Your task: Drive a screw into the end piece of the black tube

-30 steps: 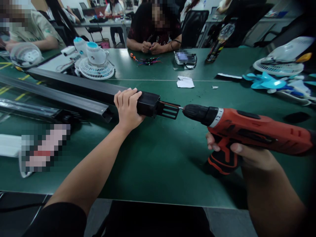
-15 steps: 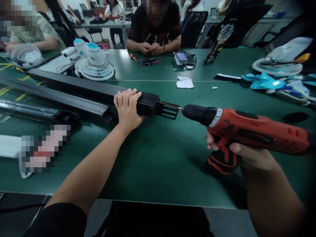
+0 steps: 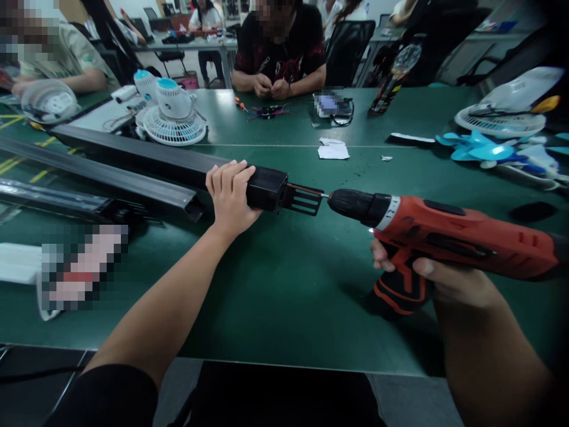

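My left hand (image 3: pixel 230 196) is clamped over the near end of a long black rail (image 3: pixel 146 157) that lies on the green table (image 3: pixel 284 284). A black end piece (image 3: pixel 284 193) with a slotted tab sticks out past my fingers. My right hand (image 3: pixel 438 279) grips the handle of a red and black cordless drill (image 3: pixel 444 234), held level. The drill's bit touches the tip of the slotted tab.
Two more black rails (image 3: pixel 89 178) lie to the left. White and blue fan parts (image 3: pixel 171 115) stand behind them, other fan pieces (image 3: pixel 498 133) at the right. Paper scraps (image 3: pixel 333 148) lie mid-table. A person (image 3: pixel 280 59) sits opposite, another person (image 3: pixel 53 53) at the far left.
Hardly anything has moved. The drill has crept slightly left against the end piece, and the person opposite has shifted a little.
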Demonstrator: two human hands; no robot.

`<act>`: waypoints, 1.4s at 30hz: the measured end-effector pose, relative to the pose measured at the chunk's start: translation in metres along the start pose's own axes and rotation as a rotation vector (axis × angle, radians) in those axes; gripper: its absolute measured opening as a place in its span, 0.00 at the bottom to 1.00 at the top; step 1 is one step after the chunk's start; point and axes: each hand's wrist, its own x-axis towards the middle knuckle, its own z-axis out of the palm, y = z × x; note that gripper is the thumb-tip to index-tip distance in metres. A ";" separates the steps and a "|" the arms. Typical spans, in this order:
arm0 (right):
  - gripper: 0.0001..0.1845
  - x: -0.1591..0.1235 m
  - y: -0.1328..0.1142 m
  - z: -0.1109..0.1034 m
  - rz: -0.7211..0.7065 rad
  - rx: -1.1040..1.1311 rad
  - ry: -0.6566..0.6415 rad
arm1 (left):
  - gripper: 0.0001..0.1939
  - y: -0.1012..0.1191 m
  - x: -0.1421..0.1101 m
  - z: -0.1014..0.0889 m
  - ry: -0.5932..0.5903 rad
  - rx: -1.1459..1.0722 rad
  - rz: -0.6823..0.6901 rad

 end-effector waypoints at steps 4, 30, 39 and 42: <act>0.25 -0.002 0.003 -0.001 0.008 0.031 0.027 | 0.36 0.002 0.001 -0.002 -0.021 -0.039 -0.020; 0.19 0.005 0.004 -0.001 -0.052 0.065 -0.056 | 0.36 0.005 0.001 -0.001 -0.020 -0.036 -0.026; 0.24 0.004 0.009 -0.005 -0.026 0.077 -0.038 | 0.33 0.006 0.002 0.001 0.029 -0.017 -0.020; 0.24 0.005 0.010 -0.005 -0.030 0.079 -0.032 | 0.33 0.005 0.002 0.001 0.016 -0.016 -0.033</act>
